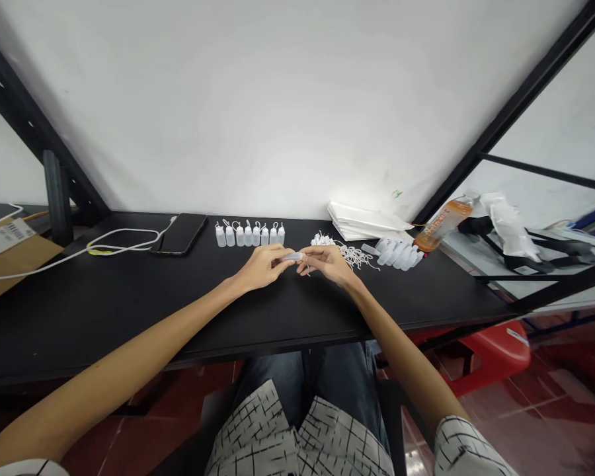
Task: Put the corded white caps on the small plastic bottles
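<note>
My left hand (266,266) is closed around a small translucent bottle (292,256) held sideways above the black table. At the bottle's right end, the fingers of my right hand (326,261) pinch a small white cap (303,256), with a thin white strap hanging below it. Behind my left hand, several capped small bottles (248,236) stand upright in a row. Just past my right hand lies a pile of white caps and straps (354,256). Further right, several translucent bottles without caps (399,254) lie on their sides.
A phone (181,234) with a white cable (123,247) lies at the left, near a cardboard box (10,258). White paper sheets (367,221) and an orange drink bottle (443,223) are at the back right. A red stool (500,350) stands below the black table (178,311).
</note>
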Available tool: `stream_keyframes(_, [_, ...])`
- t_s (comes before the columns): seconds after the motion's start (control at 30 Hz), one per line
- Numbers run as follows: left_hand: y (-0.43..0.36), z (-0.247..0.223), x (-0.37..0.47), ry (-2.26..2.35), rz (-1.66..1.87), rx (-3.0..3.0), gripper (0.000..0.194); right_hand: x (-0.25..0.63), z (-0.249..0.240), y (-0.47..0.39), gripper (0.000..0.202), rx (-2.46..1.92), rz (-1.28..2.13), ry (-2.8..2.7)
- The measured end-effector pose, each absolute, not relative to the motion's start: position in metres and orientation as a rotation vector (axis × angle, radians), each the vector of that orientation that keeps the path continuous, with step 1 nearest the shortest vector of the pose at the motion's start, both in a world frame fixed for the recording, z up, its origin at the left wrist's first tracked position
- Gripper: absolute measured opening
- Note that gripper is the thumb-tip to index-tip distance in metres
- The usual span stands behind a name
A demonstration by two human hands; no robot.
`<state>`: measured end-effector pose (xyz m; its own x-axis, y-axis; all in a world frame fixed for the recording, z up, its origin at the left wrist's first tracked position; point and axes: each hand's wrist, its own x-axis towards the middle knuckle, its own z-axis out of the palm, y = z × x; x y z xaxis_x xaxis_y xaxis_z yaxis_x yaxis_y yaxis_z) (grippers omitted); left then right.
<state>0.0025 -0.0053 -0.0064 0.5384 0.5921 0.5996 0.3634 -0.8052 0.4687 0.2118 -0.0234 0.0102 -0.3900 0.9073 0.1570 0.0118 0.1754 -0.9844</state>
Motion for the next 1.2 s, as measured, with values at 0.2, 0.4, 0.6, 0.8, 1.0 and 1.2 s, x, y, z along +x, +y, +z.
stream_keyframes(0.2, [-0.004, -0.012, 0.001, 0.755, 1.220, 2.711, 0.027, 0.210, 0.014, -0.026, 0.033, -0.910, 1.340, -1.597])
stream_keyframes(0.4, [-0.010, -0.012, 0.002, 0.772, 1.257, 2.954, 0.029, 0.213, 0.014, -0.025, 0.028, -0.926, 1.399, -1.589])
stream_keyframes(0.6, [-0.011, -0.007, 0.004, 0.876, 1.257, 2.929, 0.028, 0.212, 0.013, -0.024, 0.031, -0.906, 1.358, -1.582])
stream_keyframes(0.8, [-0.006, -0.001, 0.003, 0.975, 1.088, 2.644, 0.033, 0.208, 0.008, -0.021, 0.037, -0.873, 1.172, -1.598])
stream_keyframes(1.0, [-0.003, -0.002, 0.002, 0.934, 0.987, 2.524, 0.032, 0.210, 0.003, -0.019, 0.037, -0.915, 1.202, -1.632])
stream_keyframes(1.2, [-0.007, 0.000, 0.003, 0.952, 0.967, 2.501, 0.025, 0.210, 0.006, -0.022, 0.038, -0.897, 1.325, -1.631])
